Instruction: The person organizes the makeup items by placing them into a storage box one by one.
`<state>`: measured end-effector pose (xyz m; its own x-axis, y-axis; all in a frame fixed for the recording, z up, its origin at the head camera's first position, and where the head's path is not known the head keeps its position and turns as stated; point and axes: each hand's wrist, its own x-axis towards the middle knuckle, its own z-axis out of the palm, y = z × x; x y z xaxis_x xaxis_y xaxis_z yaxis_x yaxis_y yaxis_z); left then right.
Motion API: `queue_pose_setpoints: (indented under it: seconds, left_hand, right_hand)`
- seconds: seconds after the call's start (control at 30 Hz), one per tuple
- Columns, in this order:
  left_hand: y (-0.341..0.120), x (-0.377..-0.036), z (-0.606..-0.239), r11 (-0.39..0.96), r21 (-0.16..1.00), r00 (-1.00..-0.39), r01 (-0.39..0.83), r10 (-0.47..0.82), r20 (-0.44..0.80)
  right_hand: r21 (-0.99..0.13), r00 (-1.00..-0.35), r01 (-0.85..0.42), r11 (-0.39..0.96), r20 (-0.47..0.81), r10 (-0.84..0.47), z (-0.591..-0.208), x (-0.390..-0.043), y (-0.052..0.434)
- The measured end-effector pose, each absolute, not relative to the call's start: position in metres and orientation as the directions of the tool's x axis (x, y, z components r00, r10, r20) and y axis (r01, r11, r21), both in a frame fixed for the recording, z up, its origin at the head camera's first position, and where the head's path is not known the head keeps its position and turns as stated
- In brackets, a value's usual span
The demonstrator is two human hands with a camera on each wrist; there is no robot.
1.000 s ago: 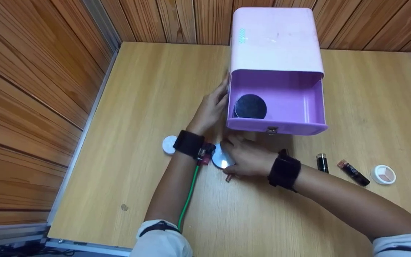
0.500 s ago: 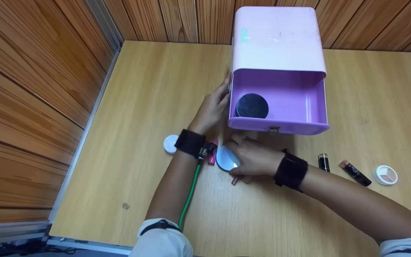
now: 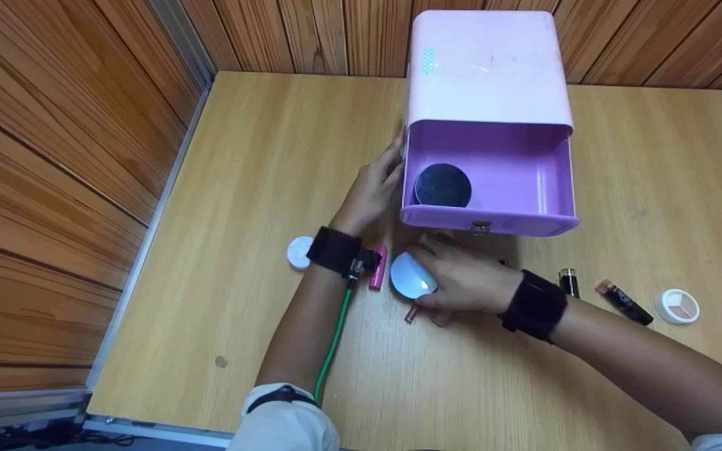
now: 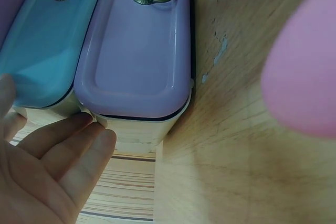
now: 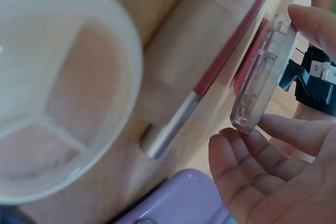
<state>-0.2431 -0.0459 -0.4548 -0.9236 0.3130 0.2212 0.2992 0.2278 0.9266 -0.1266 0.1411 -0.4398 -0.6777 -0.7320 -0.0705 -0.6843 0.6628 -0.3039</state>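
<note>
Nearest of all are the person's two arms, each with a black band at the wrist, coming in over the wooden table. The right hand is low on the table, just in front of the purple drawer. Its fingers curl round a round case and hold it by the edge. The case stands tilted, and its shiny side faces left. In the right wrist view it looks like a clear case with a red back, pinched between fingertips. A thin brown stick lies on the table under that hand.

Just left of the case lies a pink tube. Left of that, past the left wrist band, is a small white round lid.

Off to the right lie a black lipstick, a dark tube with a red end and a little white round box with colours in it. None of them touch each other.

A bit farther, the left hand rests flat against the left side of the pink box. Its fingers are straight and hold nothing.

The drawer is pulled out. Inside, on its left side, lies one dark round case. The rest of the drawer is bare.

So I think one thing is put away and one is in the hand. The others on the table are not in the drawer yet
</note>
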Motion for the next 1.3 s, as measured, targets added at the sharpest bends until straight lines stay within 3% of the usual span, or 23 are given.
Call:
queue_pose_setpoints:
  seconds: [0.5,0.9,1.3]
  left_hand:
    - [-0.046,-0.242,-0.454,0.217,0.933,-0.924,0.287,0.320,0.210]
    - [-0.046,-0.240,-0.454,0.223,0.934,-0.926,0.279,0.319,0.200]
    - [-0.045,-0.242,-0.454,0.220,0.940,-0.934,0.260,0.304,0.188]
  right_hand:
    - [-0.189,-0.599,-0.796,0.575,0.105,-0.794,-0.429,-0.112,0.159]
    - [-0.228,-0.604,-0.787,0.573,0.099,-0.791,-0.408,-0.090,0.172]
    - [-0.188,-0.600,-0.798,0.573,0.153,-0.785,-0.378,-0.077,0.190]
